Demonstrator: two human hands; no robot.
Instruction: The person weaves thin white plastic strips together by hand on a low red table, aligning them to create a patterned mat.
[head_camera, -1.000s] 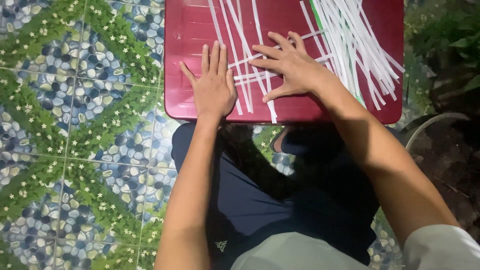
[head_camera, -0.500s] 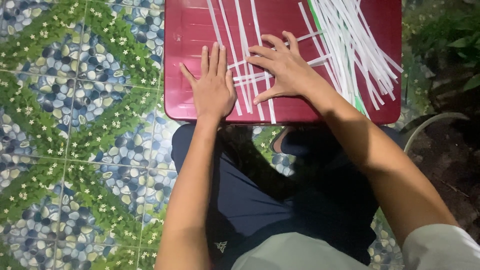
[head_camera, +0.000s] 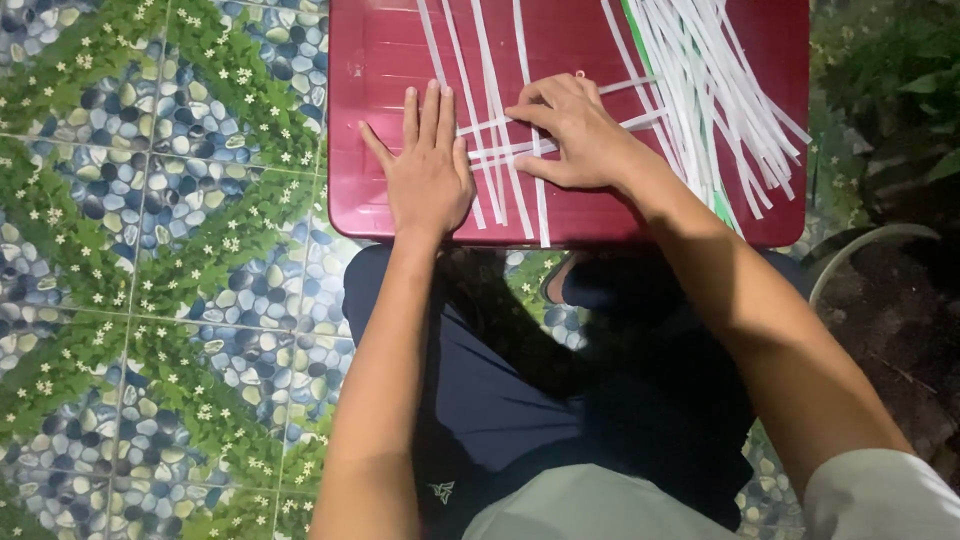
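A dark red plastic table (head_camera: 370, 90) stands in front of me with several white paper strips on it. My left hand (head_camera: 428, 170) lies flat, fingers together, pressing the lower ends of a few upright strips (head_camera: 492, 120). My right hand (head_camera: 575, 135) rests with curled fingers on horizontal strips (head_camera: 640, 120) that cross the upright ones. Whether its fingertips pinch a strip is hidden. A loose heap of white strips (head_camera: 705, 90) with one green strip lies on the table's right part.
The floor (head_camera: 150, 260) has blue pebble and green leaf patterned tiles. My legs in dark shorts (head_camera: 500, 400) are under the table's near edge. Dark soil, plants and a curved pale hose (head_camera: 860, 250) lie to the right.
My right hand has slid a little leftward over the crossed strips, closer to my left hand. The left hand has stayed flat in place.
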